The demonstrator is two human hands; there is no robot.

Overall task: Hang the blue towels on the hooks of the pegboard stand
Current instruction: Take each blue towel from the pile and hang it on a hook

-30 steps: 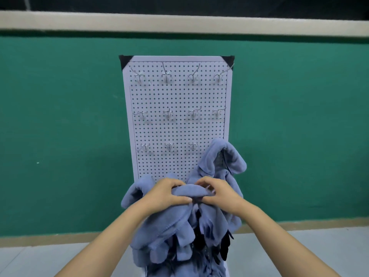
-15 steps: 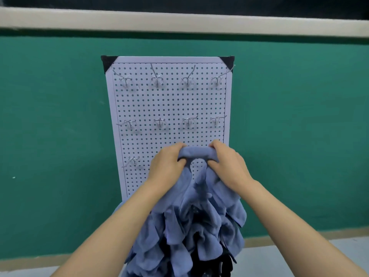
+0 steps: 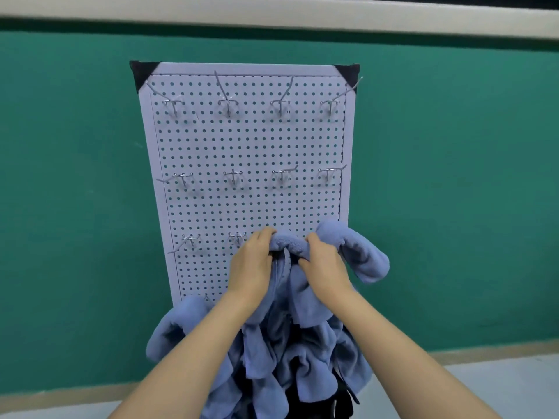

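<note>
A soft blue fleece towel (image 3: 287, 243) is held up in front of the lower part of a white, rectangular, perforated pegboard stand (image 3: 248, 204). Its rolled upper edge is gripped at two spots. The left hand (image 3: 251, 267) is curled round the cloth on one side and the right hand (image 3: 325, 267) on the other, with a short bridge of fabric stretched between them. The fingers of both hands are bent over the roll, so the fingertips are hidden behind the cloth. Below the grip, the rest of the towel hangs down into a heap of blue towels (image 3: 272, 358) bunched under the forearms. A black object (image 3: 317, 400) is seen among the lowest folds, but what it is cannot be told.

Just right of the right hand, a thick folded blue towel (image 3: 363, 255) is draped against the board's lower right edge. Whether it is caught on a hook cannot be told. Down and left of the left hand, another blue fold (image 3: 172, 325) is seen by the board's bottom left corner.

Level with the grip and just left of the left hand, two silver wire hooks (image 3: 237, 237) are set in the board. Above the grip, eight more are fixed in two rows of four. Higher still, the board's top corners are covered by black triangular caps (image 3: 142, 72).

Behind the grip, a dark green wall (image 3: 75, 207) is seen, topped by a pale beige ledge (image 3: 272, 16). Below and to the right, a grey floor (image 3: 499, 379) is met by a beige skirting strip (image 3: 484, 349).
</note>
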